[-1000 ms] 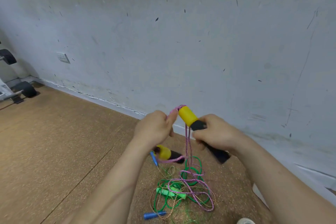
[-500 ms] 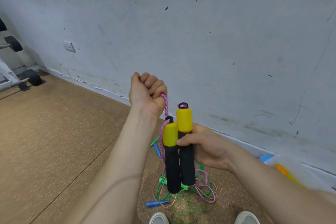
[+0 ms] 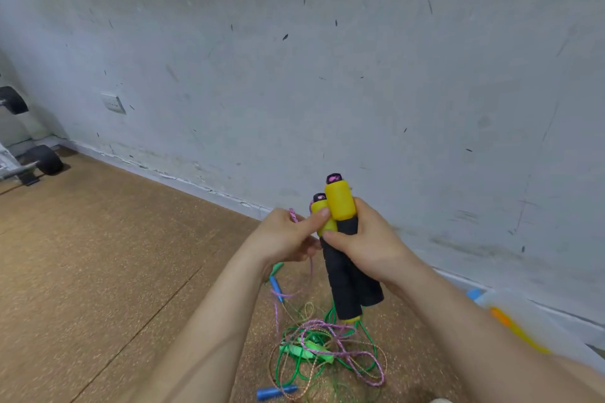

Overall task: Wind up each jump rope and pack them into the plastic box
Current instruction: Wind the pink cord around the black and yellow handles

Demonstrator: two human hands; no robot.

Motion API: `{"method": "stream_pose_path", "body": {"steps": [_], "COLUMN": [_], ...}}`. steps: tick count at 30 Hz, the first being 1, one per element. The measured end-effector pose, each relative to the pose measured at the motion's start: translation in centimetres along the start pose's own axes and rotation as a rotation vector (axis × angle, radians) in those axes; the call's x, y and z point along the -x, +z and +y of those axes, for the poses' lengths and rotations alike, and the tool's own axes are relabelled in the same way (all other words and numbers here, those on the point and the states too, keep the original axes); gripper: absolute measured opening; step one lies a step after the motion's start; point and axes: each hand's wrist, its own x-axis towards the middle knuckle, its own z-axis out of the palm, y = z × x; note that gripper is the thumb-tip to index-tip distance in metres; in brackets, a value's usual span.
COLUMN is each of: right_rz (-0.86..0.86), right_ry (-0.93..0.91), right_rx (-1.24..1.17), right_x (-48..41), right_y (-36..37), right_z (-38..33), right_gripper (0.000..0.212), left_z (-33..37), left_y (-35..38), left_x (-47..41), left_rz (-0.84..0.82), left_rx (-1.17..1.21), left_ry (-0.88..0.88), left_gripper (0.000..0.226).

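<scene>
The right hand [image 3: 370,245] grips both yellow-and-black handles [image 3: 340,203] side by side, tops up. The left hand [image 3: 284,235] pinches the pink rope [image 3: 293,215] just beside them, thumb on the nearer handle. Half a second earlier it was raised above them. The slack lies tangled with a green rope [image 3: 301,352] on the floor [image 3: 98,271]. The plastic box [image 3: 537,314] sits at right.

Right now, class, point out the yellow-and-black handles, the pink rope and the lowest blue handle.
yellow-and-black handles [image 3: 340,203], head view, yellow top of taller handle.
pink rope [image 3: 293,215], head view, upper stretch beside the handles.
lowest blue handle [image 3: 276,392], head view, middle of its shaft.
</scene>
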Motion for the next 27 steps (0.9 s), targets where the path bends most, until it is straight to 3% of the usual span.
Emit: {"method": "stream_pose_path", "body": {"steps": [2, 4, 5, 6, 7, 9, 10, 12, 15, 22, 27], "right_rz": [0.042, 0.052, 0.047, 0.037, 0.020, -0.023, -0.054, -0.137, -0.294, -0.522, -0.436], "right_ry": [-0.002, -0.011, -0.012, -0.016, -0.021, -0.016, -0.002, 0.044, 0.146, 0.279, 0.258], "right_rx": [0.140, 0.258, 0.306, 0.329, 0.324, 0.216, 0.130, -0.029, -0.165, -0.182, -0.162], "right_x": [-0.3, -0.4, -0.4, -0.5, -0.5, -0.6, -0.6, -0.4, 0.0, 0.9, 0.9], "right_y": [-0.1, -0.1, -0.1, -0.2, -0.3, -0.8, -1.2, -1.9, -2.9, -3.4, -2.2], "right_z": [0.4, 0.7, 0.7, 0.6, 0.4, -0.1, -0.4, -0.7, -1.1, -1.9, -1.7], "right_gripper": [0.031, 0.034, 0.035, 0.036, 0.036, 0.040, 0.041, 0.038, 0.019, 0.018, 0.014], "left_z": [-0.4, -0.6, -0.6, -0.5, -0.4, 0.1, 0.3, 0.4, 0.7, 0.3, 0.0], "left_y": [-0.3, -0.6, -0.6, -0.5, -0.4, 0.0, 0.4, 0.6, 0.6, 0.6, 1.5], "left_x": [-0.3, -0.1, -0.1, 0.0, 0.1, 0.4, 0.5, 0.3, 0.1, 0.4, -0.4], "left_rz": [0.045, 0.154, 0.244, 0.308, 0.304, 0.076, -0.040, -0.085, 0.020, -0.196, -0.070], "left_rx": [-0.248, -0.765, -0.954, -1.000, -0.903, -0.281, 0.011, 0.257, 0.294, 0.163, 0.268], "left_ry": [-0.049, -0.069, -0.027, 0.043, 0.100, 0.151, 0.137, 0.140, 0.158, 0.117, 0.065], "left_gripper": [0.064, 0.077, 0.079, 0.074, 0.065, 0.042, 0.042, 0.046, 0.044, 0.042, 0.018]}}
